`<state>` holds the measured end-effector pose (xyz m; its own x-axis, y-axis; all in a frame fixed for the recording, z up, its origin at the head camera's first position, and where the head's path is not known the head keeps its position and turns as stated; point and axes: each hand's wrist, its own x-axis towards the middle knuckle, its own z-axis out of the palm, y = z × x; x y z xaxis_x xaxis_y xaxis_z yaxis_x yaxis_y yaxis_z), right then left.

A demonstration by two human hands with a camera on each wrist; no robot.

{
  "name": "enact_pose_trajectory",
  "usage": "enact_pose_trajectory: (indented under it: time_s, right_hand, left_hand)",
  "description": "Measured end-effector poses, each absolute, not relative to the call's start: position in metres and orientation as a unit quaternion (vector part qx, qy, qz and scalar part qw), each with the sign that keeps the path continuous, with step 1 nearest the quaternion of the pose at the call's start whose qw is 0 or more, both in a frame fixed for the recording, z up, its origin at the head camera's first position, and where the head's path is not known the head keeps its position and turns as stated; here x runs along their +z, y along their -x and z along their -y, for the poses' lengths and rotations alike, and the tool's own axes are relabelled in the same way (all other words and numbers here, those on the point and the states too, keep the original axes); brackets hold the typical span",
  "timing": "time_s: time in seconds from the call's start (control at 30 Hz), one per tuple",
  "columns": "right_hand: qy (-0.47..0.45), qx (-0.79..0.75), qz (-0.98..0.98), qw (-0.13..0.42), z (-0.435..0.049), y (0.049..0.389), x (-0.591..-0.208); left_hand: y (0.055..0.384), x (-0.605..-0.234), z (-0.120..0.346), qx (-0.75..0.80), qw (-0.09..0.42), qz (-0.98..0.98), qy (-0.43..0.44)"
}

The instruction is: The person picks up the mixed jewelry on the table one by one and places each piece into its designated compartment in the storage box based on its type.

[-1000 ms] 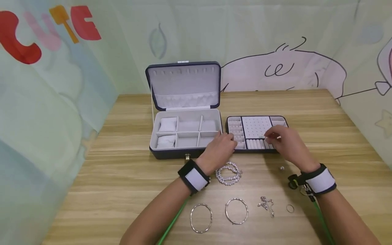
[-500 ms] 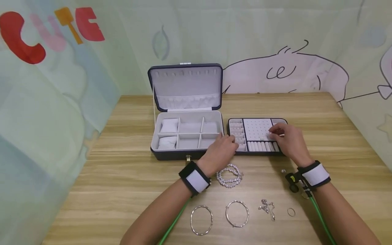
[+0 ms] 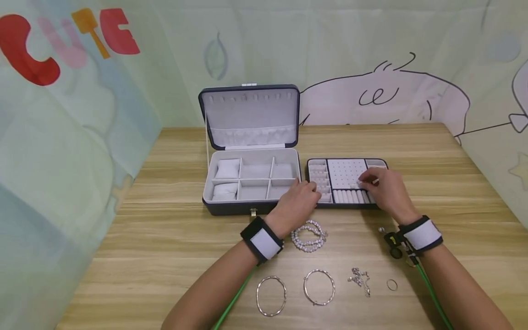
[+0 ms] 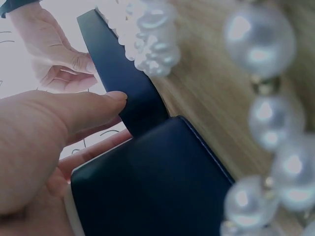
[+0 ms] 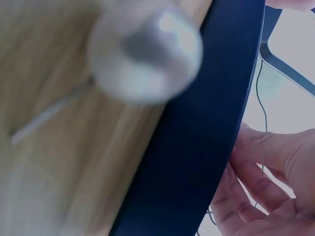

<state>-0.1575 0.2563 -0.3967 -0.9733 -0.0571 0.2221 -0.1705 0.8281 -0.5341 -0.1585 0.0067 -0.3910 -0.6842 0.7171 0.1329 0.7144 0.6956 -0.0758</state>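
Observation:
My left hand holds the near-left corner of the jewelry tray. In the left wrist view, its thumb lies on the tray's dark front wall, with fingers behind. My right hand is over the right part of the tray, at the dotted earring board. Thumb and index finger pinch a small pale earring-like piece, too small to make out. Just below the fingertips, another small pale spot shows at the board's lower edge. In the right wrist view the tray's dark wall hides the fingertips.
The open jewelry box stands left of the tray. In front lie a pearl strand, a pearl stud earring, two bangles, a fine chain and a ring. Green cables run along both forearms.
My right hand rose a little from the ring rolls onto the earring board, then dipped slightly toward the board's lower edge. My left hand stays at the tray's corner.

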Motion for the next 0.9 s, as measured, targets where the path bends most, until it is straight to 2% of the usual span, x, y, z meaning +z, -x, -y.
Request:
enact_pose_trajectory:
  time_s: [0.37,0.63,0.73,0.9]
  right_hand:
    - [-0.083,0.284,0.951,0.085,-0.260,0.156,-0.394]
    - [-0.091,0.274,0.954,0.083,-0.269,0.139,-0.385]
    - [-0.099,0.255,0.960,0.050,-0.275,0.129,-0.380]
    - [-0.124,0.229,0.964,-0.046,-0.284,0.112,-0.377]
  left_hand:
    - [0.158,-0.391,-0.006,0.009,0.072,0.918,0.390]
    - [0.158,-0.390,-0.007,0.008,0.058,0.919,0.390]
    - [0.158,-0.391,-0.007,0.006,0.059,0.918,0.392]
    - [0.160,-0.391,-0.007,0.008,0.064,0.917,0.394]
